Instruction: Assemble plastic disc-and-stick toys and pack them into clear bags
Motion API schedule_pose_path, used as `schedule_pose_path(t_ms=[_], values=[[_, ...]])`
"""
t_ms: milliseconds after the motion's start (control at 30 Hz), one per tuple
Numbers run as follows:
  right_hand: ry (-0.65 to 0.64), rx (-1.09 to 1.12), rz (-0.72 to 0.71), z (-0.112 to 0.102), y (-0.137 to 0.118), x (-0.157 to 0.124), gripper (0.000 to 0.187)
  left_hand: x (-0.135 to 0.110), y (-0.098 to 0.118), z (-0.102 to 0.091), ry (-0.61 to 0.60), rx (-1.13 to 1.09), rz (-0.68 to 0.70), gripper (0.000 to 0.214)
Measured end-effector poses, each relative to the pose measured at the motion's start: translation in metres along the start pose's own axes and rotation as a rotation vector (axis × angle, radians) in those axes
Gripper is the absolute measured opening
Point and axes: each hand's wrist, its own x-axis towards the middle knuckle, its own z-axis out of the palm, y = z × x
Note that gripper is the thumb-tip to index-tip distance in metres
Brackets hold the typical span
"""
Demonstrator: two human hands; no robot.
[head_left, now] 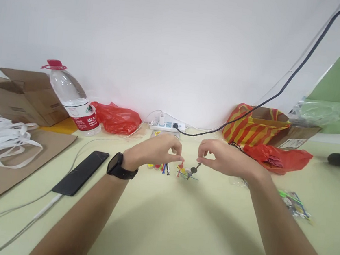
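Observation:
My left hand point(159, 149), with a black watch on its wrist, pinches a small red plastic piece point(180, 165) just above the table. Opposite it, my right hand point(220, 157) pinches a dark plastic stick with a round disc point(193, 170). Between and below the fingertips are thin coloured sticks point(187, 175), in blue, yellow and green; whether they are joined to the held pieces I cannot tell. Left of these lie several small coloured pieces point(164, 168), partly below my left hand.
A black phone point(81, 173) on a cable and a large water bottle point(75, 106) stand left. A power strip point(168, 124) sits by the wall, its black cord point(271, 98) crossing upper right. Red bags point(117, 119), a striped bag point(249, 128) and a packet of coloured parts point(295, 204) lie around.

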Motion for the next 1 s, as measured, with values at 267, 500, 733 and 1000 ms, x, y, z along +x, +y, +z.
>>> schedule_pose_path(t_ms=[267, 500, 733, 1000], values=[[0.039, 0.478, -0.037, 0.004, -0.004, -0.008, 0.024, -0.013, -0.001, -0.019, 0.054, -0.229, -0.027, 0.023], [0.123, 0.962, 0.144, 0.077, 0.012, -0.035, 0.028, -0.035, -0.014, 0.073, 0.358, -0.874, -0.246, 0.065], [0.302, 1.296, 0.291, 0.115, 0.01, -0.044, 0.084, -0.044, -0.002, 0.117, 0.311, -0.982, -0.397, 0.038], [0.238, 1.223, 0.381, 0.139, 0.014, -0.05, 0.035, -0.053, -0.019, 0.12, 0.26, -0.931, -0.381, 0.031]])
